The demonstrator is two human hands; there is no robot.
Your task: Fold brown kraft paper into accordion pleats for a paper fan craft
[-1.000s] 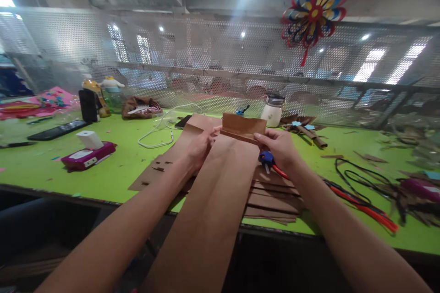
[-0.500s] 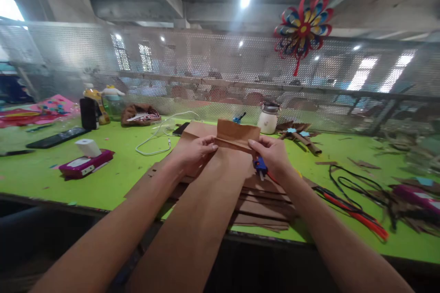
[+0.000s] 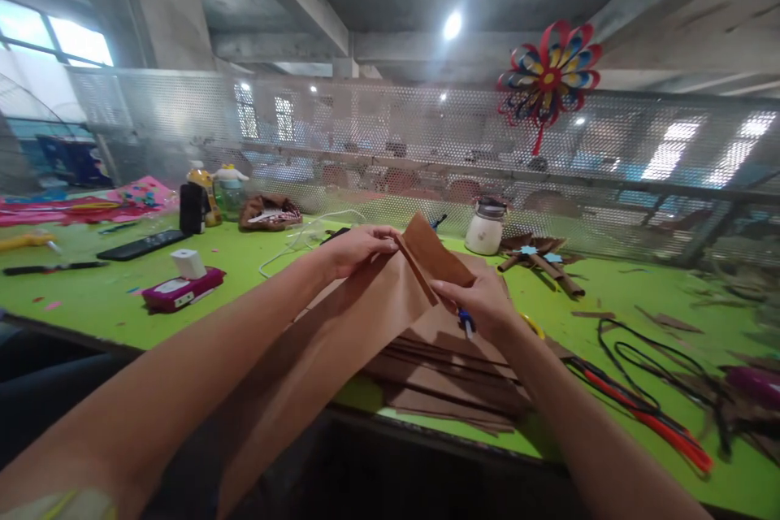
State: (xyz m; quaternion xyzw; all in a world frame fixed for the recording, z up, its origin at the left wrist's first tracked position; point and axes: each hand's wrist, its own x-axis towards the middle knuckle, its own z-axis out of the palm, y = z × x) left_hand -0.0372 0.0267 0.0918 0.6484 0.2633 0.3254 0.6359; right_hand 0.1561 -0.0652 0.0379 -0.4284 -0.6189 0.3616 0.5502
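left hand [image 3: 361,250], right hand [image 3: 486,302], pinching brown paper [image 3: 359,325]

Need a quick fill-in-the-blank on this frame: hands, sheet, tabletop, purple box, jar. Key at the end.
1. The left hand and the right hand hold one long ____ sheet.
2. The tabletop is mainly ____ in colour.
3. A small ____ cube sits on the purple box.
4. The hand nearer the grey-lidded jar is the ____ one.

Missing words: brown; green; white; right.

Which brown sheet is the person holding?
The long sheet with the folded end, held by the left hand and right hand; the stacked sheets lie on the green table.
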